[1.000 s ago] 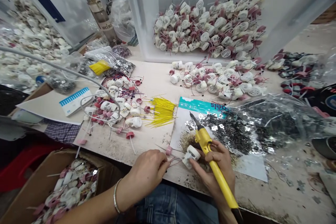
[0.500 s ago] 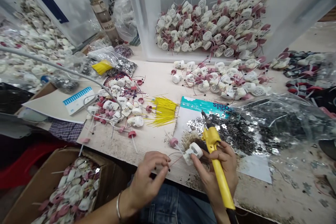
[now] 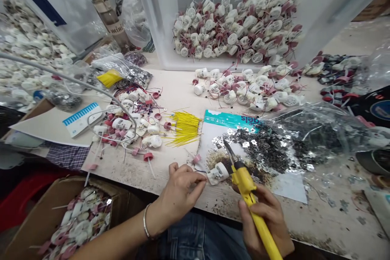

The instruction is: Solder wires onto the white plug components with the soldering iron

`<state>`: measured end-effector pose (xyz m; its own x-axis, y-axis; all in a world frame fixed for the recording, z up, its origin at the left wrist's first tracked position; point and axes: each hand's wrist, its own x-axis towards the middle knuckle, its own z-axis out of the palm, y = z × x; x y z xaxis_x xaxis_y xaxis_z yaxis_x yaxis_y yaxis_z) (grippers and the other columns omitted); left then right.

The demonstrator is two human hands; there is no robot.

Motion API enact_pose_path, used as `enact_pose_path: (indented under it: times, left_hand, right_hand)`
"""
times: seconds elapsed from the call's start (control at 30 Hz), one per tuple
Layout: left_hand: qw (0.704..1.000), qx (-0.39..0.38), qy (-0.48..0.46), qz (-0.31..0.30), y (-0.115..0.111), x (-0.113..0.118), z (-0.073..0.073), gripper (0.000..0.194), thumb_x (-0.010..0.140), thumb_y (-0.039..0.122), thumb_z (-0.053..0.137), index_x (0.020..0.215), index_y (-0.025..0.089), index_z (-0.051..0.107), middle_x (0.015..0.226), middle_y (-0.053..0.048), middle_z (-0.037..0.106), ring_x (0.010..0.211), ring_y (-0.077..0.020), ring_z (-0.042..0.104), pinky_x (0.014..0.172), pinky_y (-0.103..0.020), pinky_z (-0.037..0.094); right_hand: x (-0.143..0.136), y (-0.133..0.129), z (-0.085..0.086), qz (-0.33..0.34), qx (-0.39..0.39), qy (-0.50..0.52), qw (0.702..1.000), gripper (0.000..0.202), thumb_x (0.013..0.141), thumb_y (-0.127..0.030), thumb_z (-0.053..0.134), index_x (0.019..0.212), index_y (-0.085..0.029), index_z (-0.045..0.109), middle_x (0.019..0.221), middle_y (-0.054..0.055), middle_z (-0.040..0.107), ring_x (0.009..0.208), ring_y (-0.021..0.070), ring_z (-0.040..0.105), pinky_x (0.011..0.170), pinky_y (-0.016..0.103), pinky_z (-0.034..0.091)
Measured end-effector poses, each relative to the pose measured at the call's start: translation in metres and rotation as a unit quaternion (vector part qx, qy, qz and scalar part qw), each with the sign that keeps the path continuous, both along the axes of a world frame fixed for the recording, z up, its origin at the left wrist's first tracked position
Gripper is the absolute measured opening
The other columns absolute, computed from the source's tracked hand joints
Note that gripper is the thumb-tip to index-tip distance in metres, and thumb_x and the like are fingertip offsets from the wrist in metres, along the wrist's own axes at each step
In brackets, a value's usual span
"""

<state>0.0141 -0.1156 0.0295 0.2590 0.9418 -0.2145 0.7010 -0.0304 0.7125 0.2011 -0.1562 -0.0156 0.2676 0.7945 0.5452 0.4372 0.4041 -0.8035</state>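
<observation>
A clear plastic bin (image 3: 158, 28) stands at the back of the worktable (image 3: 183, 89), heaped with white and maroon parts (image 3: 237, 28) — more of them spill onto the table just in front (image 3: 250, 89). A bundle of yellow wires (image 3: 184, 128) lies near the middle, beside a smaller pile of parts (image 3: 131, 124). At the right lies a clear bag of silvery metal pieces (image 3: 307, 138). A cardboard box (image 3: 45, 207) of parts sits below the table's left edge.
</observation>
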Motion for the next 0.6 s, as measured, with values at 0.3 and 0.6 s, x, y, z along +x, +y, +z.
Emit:
enact_pose_path:
  times: [0.3, 0.6]
  left_hand:
    - [0.996, -0.042, -0.076, 0.001, 0.006, 0.009, 0.007, 0.015, 0.088, 0.027, 0.060, 0.080, 0.023, 0.072, 0.079, 0.000, 0.071, 0.083, -0.0177, 0.058, 0.088, -0.038, 0.028]
    - [0.994, -0.017, -0.104, 0.038, -0.007, 0.013, 0.004, 0.021, 0.092, 0.027, 0.048, 0.085, 0.020, 0.068, 0.082, -0.001, 0.072, 0.080, -0.0168, 0.060, 0.089, -0.037, 0.031]
  right_hand:
    - [-0.002, -0.021, 0.006, 0.002, -0.062, 0.056, 0.997, 0.028, 0.076, -0.005, 0.063, 0.098, -0.022, 0.061, 0.125, 0.007, 0.058, 0.100, 0.0238, 0.068, 0.069, 0.033, 0.063]
    - [-0.029, 0.008, 0.011, -0.045, -0.116, 0.041, 0.991, 0.025, 0.075, -0.018, 0.072, 0.072, -0.021, 0.048, 0.104, 0.005, 0.060, 0.119, 0.0213, 0.055, 0.080, 0.028, 0.056]
